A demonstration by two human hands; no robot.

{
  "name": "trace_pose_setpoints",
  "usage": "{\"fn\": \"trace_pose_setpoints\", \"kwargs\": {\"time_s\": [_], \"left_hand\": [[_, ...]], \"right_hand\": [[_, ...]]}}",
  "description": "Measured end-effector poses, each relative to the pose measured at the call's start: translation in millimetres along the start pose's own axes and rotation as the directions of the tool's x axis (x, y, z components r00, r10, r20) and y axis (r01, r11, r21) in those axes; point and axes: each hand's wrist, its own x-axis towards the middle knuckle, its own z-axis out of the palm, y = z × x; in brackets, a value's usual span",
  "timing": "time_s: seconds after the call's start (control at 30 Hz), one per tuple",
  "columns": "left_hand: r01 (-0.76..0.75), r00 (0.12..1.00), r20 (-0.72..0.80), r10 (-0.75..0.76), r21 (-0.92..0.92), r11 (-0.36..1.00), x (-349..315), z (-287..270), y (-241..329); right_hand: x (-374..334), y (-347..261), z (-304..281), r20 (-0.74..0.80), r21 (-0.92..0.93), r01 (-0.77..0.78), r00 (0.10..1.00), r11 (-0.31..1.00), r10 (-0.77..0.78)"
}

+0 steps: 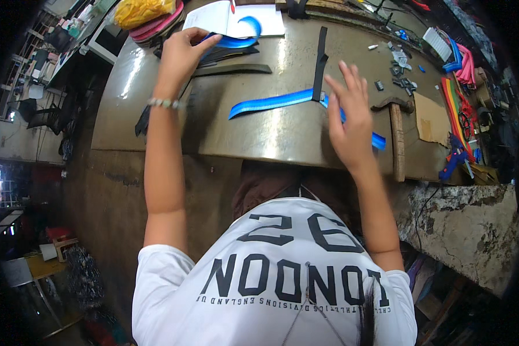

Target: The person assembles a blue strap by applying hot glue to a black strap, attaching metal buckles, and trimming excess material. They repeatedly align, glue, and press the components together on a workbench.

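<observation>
At the far left of the table my left hand [181, 55] is closed, thumb and fingers pinching the end of a blue strap [242, 42] that curls up at its free end. Below that strap lie several dark strips [230, 68]. Nearer the middle, a second blue strap [271, 103] lies across the table, with a black strap [319, 63] meeting it and pointing away from me. Over the right part of this blue strap hovers my right hand [352, 115], fingers spread and slightly blurred, with nothing seen in it. It covers some of the strap.
A hammer [397, 138] lies right of my right hand, beside a piece of cardboard [431, 118]. Small metal buckles [403, 83] are scattered beyond it. An open notebook [213, 17] and a yellow bundle [141, 12] sit at the back. Colourful straps [458, 109] crowd the right edge.
</observation>
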Motion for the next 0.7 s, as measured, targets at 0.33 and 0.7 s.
{"fn": "trace_pose_setpoints", "kwargs": {"time_s": [0.33,0.7], "left_hand": [[0.248,0.909,0.41,-0.074,-0.39,0.887,-76,-3,128],[0.007,0.968,0.252,-0.017,0.041,0.999,-120,131,91]], "right_hand": [[21,-25,-46,0.339,0.105,-0.021,0.941,0.994,-0.016],[-91,5,-54,0.14,-0.448,-0.344,0.885,0.825,0.445]]}}
